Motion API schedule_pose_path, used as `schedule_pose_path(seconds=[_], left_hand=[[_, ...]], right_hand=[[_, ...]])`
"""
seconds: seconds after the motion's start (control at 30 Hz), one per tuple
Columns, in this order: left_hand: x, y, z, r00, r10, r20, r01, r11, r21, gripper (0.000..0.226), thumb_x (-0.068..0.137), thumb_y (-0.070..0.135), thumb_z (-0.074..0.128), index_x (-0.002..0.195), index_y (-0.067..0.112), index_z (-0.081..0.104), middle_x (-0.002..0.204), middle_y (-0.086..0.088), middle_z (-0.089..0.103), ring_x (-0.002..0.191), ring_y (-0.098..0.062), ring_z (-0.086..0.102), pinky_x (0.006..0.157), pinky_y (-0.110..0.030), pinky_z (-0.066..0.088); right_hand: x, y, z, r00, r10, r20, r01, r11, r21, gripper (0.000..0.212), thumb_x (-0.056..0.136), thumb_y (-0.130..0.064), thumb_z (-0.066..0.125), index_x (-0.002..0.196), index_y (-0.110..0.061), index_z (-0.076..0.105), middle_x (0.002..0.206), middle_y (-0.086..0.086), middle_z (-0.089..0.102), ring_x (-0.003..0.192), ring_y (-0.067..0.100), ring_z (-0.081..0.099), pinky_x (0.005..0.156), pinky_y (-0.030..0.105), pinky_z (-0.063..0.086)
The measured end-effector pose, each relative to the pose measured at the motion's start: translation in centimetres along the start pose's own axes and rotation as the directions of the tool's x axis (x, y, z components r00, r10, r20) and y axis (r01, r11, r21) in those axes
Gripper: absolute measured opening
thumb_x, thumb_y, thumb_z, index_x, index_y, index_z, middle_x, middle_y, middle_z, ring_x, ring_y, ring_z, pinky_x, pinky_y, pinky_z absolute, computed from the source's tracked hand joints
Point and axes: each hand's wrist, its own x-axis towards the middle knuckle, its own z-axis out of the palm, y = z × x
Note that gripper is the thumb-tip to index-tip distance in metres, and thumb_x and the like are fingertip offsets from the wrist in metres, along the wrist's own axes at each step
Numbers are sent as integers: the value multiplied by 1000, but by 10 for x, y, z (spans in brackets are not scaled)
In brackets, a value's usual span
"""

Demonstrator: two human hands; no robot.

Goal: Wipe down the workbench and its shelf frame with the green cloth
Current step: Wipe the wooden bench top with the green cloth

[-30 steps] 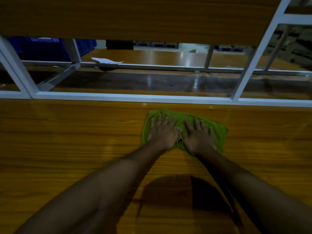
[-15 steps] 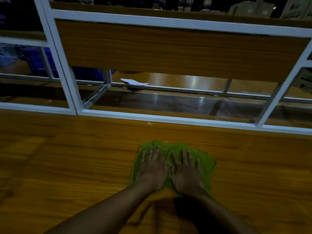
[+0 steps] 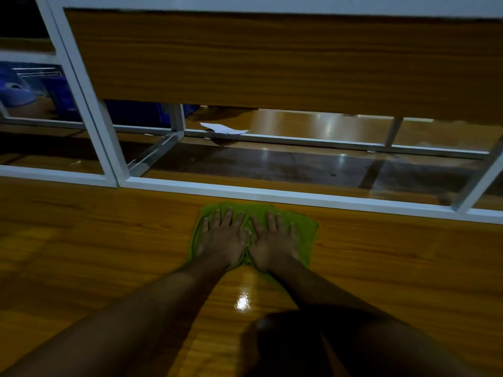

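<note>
Both hands, the left hand (image 3: 221,238) and the right hand (image 3: 272,240), lie flat with straight fingers on the green cloth (image 3: 306,229), near the workbench (image 3: 95,254) back edge. Pushed further, the cloth could bunch against the shelf frame (image 3: 245,190).

Green cloth (image 3: 304,229) spread flat on wooden workbench (image 3: 95,254), far edge touching white shelf frame (image 3: 272,194).

Items I count:
- Hands: two, my left hand (image 3: 221,240) and my right hand (image 3: 272,240).
- Green cloth (image 3: 304,229): one.
- Desk (image 3: 109,254): one.
- White shelf frame (image 3: 245,191): one.
- Wooden shelf board (image 3: 272,58): one.
- Paper scrap (image 3: 223,128): one.
- Blue crates (image 3: 136,112): number unclear.
</note>
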Motion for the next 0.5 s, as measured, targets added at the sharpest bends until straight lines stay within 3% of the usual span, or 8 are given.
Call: schedule_pose_path(seconds=[0.33,0.5], left_hand=[[33,30,4,998,-54,8,54,998,-22,60,101,53,11,156,29,8,164,-5,-1,149,-35,-2,118,-56,-1],[37,92,8,998,50,30,-48,998,-51,59,101,50,14,156,29,8,164,-6,-2,149,-36,-3,118,-56,-4]], right_hand=[[23,40,-6,1000,-12,-4,12,1000,22,60,100,-54,8,157,-33,4,165,7,-5,151,27,-7,119,55,-4],[1,98,-12,995,96,-26,-96,995,5,61,100,-55,9,157,-33,5,165,7,-4,151,26,-6,119,55,-2]])
